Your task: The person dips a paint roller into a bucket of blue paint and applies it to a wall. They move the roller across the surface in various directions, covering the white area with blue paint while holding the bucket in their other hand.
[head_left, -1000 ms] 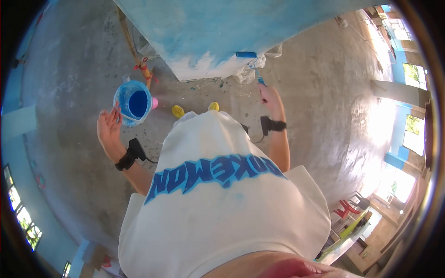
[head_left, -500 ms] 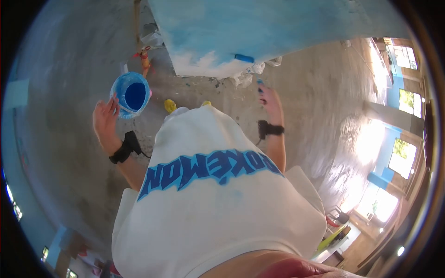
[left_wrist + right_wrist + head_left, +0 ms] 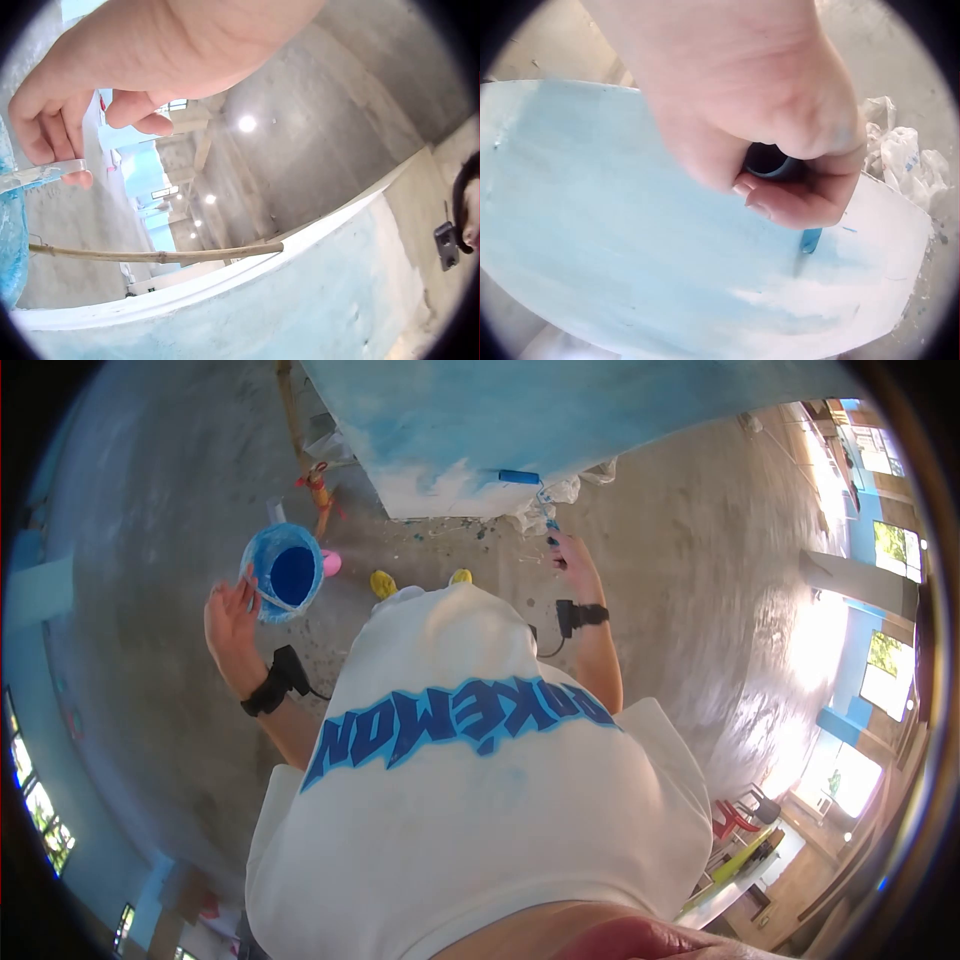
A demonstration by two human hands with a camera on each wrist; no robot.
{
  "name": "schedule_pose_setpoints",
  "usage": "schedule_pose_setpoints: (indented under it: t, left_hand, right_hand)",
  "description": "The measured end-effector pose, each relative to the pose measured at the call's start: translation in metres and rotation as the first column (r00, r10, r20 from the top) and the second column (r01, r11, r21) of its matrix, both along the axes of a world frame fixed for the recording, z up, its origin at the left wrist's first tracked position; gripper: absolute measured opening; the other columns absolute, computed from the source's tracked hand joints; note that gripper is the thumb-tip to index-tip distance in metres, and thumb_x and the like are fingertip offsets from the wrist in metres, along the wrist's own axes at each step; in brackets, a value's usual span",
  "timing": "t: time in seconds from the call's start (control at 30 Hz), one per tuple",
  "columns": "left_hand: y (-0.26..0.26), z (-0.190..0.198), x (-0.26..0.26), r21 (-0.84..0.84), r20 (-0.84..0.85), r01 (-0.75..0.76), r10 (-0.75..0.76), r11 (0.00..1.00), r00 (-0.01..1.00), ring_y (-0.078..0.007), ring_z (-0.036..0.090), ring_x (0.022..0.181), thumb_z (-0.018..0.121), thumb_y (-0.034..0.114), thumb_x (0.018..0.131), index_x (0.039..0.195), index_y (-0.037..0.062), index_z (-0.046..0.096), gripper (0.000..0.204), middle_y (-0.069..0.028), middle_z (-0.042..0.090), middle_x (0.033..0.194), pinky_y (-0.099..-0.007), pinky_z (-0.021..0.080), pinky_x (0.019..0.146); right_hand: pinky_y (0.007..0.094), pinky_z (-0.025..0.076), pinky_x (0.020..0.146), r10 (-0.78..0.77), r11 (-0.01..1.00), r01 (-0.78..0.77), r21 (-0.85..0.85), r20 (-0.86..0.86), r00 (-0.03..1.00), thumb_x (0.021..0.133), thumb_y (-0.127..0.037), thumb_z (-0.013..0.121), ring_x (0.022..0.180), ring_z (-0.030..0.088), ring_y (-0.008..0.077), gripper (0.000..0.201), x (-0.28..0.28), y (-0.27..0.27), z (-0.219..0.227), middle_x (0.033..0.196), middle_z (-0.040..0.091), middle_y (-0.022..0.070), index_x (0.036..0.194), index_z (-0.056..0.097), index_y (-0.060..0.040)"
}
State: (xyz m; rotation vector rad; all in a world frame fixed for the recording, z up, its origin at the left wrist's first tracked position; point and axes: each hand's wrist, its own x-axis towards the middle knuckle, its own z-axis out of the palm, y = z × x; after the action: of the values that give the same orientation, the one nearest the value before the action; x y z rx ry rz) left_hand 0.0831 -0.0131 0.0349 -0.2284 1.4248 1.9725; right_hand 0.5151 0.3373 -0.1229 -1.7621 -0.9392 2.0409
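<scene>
A blue bucket [image 3: 259, 555] of blue paint hangs at my left hand [image 3: 232, 622], whose fingers curl round its pale handle strap [image 3: 46, 174] in the left wrist view. My right hand [image 3: 577, 565] grips the dark handle [image 3: 771, 162] of a paint roller. The blue roller head [image 3: 518, 477] lies against the lower part of a partly painted panel [image 3: 440, 435], light blue above and white along its bottom edge. In the right wrist view the right hand [image 3: 765, 97] covers most of the roller, with a bit of blue [image 3: 811, 240] showing below the fingers.
Crumpled clear plastic [image 3: 565, 490] lies by the panel's lower edge. A bamboo pole [image 3: 290, 415] with red ties stands beyond the bucket, and a pink container [image 3: 331, 563] is beside it. Yellow shoes [image 3: 382, 583] show on the concrete floor. Red chair [image 3: 735, 818] at lower right.
The roller head has shifted slightly left along the panel's lower part, the right hand moving with it. The left hand keeps its hold on the bucket strap. The head view has swayed.
</scene>
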Motion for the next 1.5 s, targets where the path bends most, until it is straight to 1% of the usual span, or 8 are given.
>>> schedule_pose_setpoints:
  t: [0.23,0.37,0.6,0.67,0.9,1.03,1.33,1.5]
  left_hand:
    - [-0.010,-0.016,-0.021,-0.040,0.123,-0.012,0.016,0.999,0.992,-0.0258,0.057,0.103,0.051,0.010,0.087,0.083,0.0103,0.050,0.005,-0.0253,0.057,0.125,-0.0360,0.042,0.092]
    - [-0.019,-0.026,-0.029,-0.045,0.133,0.035,-0.028,0.998,0.991,-0.0262,0.057,0.104,0.049,0.006,0.085,0.082,0.0115,0.050,0.006,-0.0244,0.056,0.127,-0.0380,0.041,0.094]
    - [-0.030,-0.029,-0.029,-0.026,0.109,-0.053,0.056,0.998,0.993,-0.0271,0.056,0.108,0.049,0.006,0.086,0.080,0.0119,0.051,0.008,-0.0246,0.058,0.125,-0.0394,0.039,0.096]
    - [-0.030,-0.027,-0.024,-0.050,0.111,-0.104,0.109,0.993,0.988,-0.0271,0.055,0.109,0.049,0.007,0.087,0.080,0.0117,0.050,0.009,-0.0250,0.058,0.124,-0.0395,0.038,0.096]
    - [-0.040,-0.026,-0.014,0.062,-0.025,-0.095,0.096,0.994,0.995,-0.0291,0.053,0.115,0.049,0.016,0.094,0.082,0.0092,0.051,0.014,-0.0269,0.057,0.124,-0.0388,0.038,0.097]
    - [-0.018,-0.007,0.005,-0.092,-0.055,-0.255,0.251,0.963,0.966,-0.0292,0.053,0.116,0.048,0.018,0.096,0.083,0.0099,0.050,0.015,-0.0268,0.057,0.126,-0.0396,0.036,0.101]
    - [-0.055,-0.047,-0.034,-0.057,0.132,-0.108,0.115,0.992,0.984,-0.0288,0.053,0.115,0.050,0.020,0.096,0.087,0.0114,0.054,0.014,-0.0253,0.055,0.130,-0.0403,0.039,0.101]
    - [-0.038,-0.027,-0.009,-0.042,0.062,-0.158,0.160,0.987,0.985,-0.0292,0.055,0.113,0.048,0.020,0.096,0.088,0.0107,0.052,0.012,-0.0272,0.055,0.128,-0.0411,0.039,0.100]
  right_hand:
    - [0.0233,0.027,0.043,0.032,0.993,-0.034,0.112,0.018,0.999,0.093,-0.032,0.062,0.046,0.032,0.0042,0.028,0.025,-0.018,0.110,0.057,0.034,-0.0081,0.082,0.057,-0.0061]
    - [0.0226,0.027,0.042,0.117,0.983,-0.132,0.126,0.117,0.986,0.095,-0.032,0.059,0.045,0.031,0.0037,0.030,0.027,-0.017,0.109,0.057,0.032,-0.0086,0.087,0.058,-0.0040]
    - [0.0233,0.032,0.040,0.247,0.967,-0.228,-0.112,0.212,0.946,0.095,-0.029,0.058,0.044,0.036,0.0056,0.028,0.001,0.028,-0.065,0.055,0.040,-0.0061,0.086,0.055,-0.0030]
    - [0.0245,0.037,0.041,0.033,0.922,-0.008,-0.386,0.060,0.998,0.095,-0.026,0.058,0.043,0.041,0.0071,0.025,-0.010,0.046,-0.131,0.055,0.045,-0.0045,0.087,0.055,-0.0029]
    - [0.0267,0.043,0.045,-0.183,0.911,0.112,-0.397,-0.147,0.972,0.093,-0.014,0.059,0.049,0.047,0.0099,0.014,-0.047,0.082,-0.242,0.061,0.049,-0.0001,0.085,0.051,-0.0053]
    - [0.0246,0.037,0.043,-0.159,0.970,0.129,-0.204,-0.137,0.978,0.093,-0.016,0.058,0.047,0.040,0.0074,0.014,-0.055,0.057,-0.128,0.059,0.043,-0.0033,0.084,0.053,-0.0071]
    - [0.0203,0.024,0.044,-0.163,0.987,0.160,-0.029,-0.205,0.965,0.096,-0.020,0.057,0.048,0.034,0.0030,0.019,0.005,0.020,0.165,0.060,0.039,-0.0057,0.087,0.055,-0.0024]
    - [0.0214,0.026,0.045,-0.130,0.975,0.143,0.172,-0.083,0.988,0.096,-0.023,0.056,0.049,0.034,0.0042,0.024,0.001,-0.005,0.210,0.060,0.038,-0.0054,0.089,0.058,-0.0002]
